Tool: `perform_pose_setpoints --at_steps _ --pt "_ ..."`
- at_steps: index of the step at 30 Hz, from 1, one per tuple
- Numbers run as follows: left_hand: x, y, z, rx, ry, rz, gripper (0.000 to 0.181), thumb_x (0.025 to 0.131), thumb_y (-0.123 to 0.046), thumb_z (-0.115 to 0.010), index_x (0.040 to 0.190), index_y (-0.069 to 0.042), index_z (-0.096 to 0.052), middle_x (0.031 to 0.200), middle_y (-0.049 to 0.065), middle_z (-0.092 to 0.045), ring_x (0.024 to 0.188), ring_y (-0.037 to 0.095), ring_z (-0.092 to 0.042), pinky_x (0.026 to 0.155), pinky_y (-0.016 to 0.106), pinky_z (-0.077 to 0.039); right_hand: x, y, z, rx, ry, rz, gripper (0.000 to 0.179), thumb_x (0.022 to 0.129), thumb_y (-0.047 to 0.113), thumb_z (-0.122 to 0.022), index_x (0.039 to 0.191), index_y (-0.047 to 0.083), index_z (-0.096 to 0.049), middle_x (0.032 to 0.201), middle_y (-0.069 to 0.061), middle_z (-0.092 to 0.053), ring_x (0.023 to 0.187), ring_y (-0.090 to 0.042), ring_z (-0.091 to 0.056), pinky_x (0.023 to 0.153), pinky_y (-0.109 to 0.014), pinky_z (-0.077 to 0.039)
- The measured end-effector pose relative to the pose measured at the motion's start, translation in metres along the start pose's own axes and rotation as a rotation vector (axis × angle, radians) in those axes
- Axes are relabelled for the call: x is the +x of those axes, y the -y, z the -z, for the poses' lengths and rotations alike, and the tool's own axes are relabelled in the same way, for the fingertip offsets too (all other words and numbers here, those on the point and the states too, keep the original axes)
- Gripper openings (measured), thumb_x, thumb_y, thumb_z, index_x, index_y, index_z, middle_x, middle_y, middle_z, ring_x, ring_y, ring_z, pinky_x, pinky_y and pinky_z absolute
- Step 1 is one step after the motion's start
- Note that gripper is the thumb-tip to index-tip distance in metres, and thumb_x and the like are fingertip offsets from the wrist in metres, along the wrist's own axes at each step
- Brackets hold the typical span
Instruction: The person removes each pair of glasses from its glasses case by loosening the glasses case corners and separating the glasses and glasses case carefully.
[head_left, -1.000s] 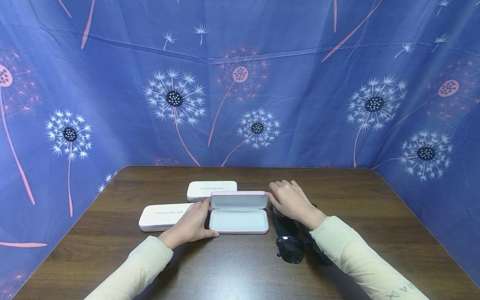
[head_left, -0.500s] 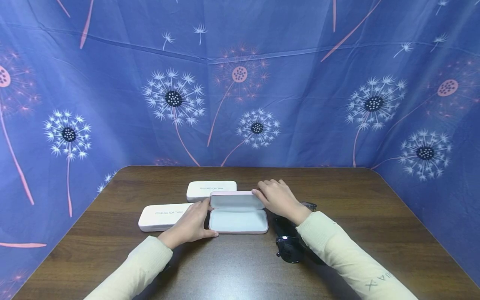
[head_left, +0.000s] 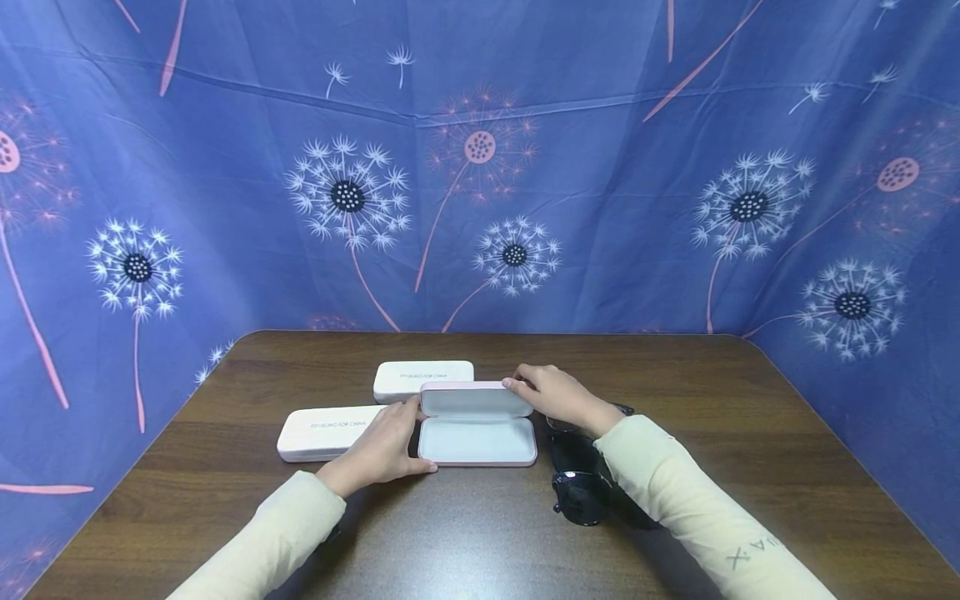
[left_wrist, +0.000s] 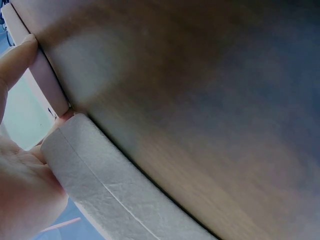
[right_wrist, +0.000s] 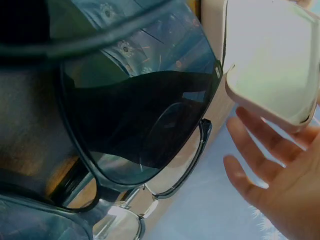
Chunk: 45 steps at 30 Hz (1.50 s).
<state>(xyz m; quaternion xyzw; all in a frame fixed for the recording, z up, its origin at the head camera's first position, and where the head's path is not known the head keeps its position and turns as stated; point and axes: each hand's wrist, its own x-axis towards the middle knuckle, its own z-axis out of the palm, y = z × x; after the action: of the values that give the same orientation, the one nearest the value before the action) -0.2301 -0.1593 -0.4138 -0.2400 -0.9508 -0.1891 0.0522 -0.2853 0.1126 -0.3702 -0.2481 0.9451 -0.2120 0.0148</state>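
Observation:
An opened glasses case (head_left: 477, 442) with a pale lining lies mid-table, its lid (head_left: 474, 402) raised at the back. My left hand (head_left: 381, 446) grips its left side, thumb at the front corner and fingers farther back. At the lid's upper right corner, my right hand (head_left: 558, 395) pinches the edge, with the thumb in front; in the right wrist view the other fingers (right_wrist: 257, 145) spread loosely behind the lid. Dark sunglasses (head_left: 581, 497) lie right of the case, partly under my right forearm. Clear-lensed glasses (right_wrist: 177, 165) show behind them in the right wrist view.
Two closed white cases with printed lettering lie on the left: one (head_left: 330, 432) beside my left hand, another (head_left: 423, 379) behind the opened case. The brown wooden table (head_left: 480, 533) ends at a blue dandelion-print cloth (head_left: 600, 167).
My right hand has moved left from the lid's right edge onto its upper corner, and its raised fingers have come down. The left hand and the opened case have stayed in place.

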Motion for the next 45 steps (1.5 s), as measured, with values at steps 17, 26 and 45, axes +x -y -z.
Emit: perform_pose_setpoints --at_steps 17,26,45 --pt "0.000 0.000 0.000 0.006 -0.003 -0.001 0.094 0.060 -0.040 -0.083 0.131 0.001 -0.036 0.109 0.006 -0.061 0.106 0.026 -0.053 0.094 0.043 -0.039 0.007 -0.008 0.008 0.215 0.232 -0.038 0.048 0.096 0.042 -0.038 0.122 0.005 -0.053 0.115 -0.013 -0.060 0.105 -0.025 -0.057 0.087 -0.043 -0.046" --pt "0.000 0.000 0.000 -0.002 -0.003 0.006 0.096 0.060 -0.039 -0.083 0.132 0.001 -0.035 0.109 0.006 -0.061 0.107 0.026 -0.053 0.096 0.044 -0.038 0.006 -0.011 0.009 0.304 0.262 0.017 0.047 0.097 0.036 -0.037 0.124 0.000 -0.051 0.119 -0.017 -0.058 0.111 -0.031 -0.054 0.092 -0.047 -0.044" --pt "0.001 -0.001 0.000 0.014 -0.017 0.017 0.086 0.057 -0.041 -0.084 0.122 0.000 -0.044 0.101 0.004 -0.061 0.099 0.023 -0.054 0.091 0.041 -0.040 0.001 -0.018 0.006 0.384 0.319 0.185 0.037 0.095 0.029 -0.047 0.121 0.005 -0.059 0.122 -0.015 -0.059 0.113 -0.029 -0.056 0.093 -0.041 -0.046"
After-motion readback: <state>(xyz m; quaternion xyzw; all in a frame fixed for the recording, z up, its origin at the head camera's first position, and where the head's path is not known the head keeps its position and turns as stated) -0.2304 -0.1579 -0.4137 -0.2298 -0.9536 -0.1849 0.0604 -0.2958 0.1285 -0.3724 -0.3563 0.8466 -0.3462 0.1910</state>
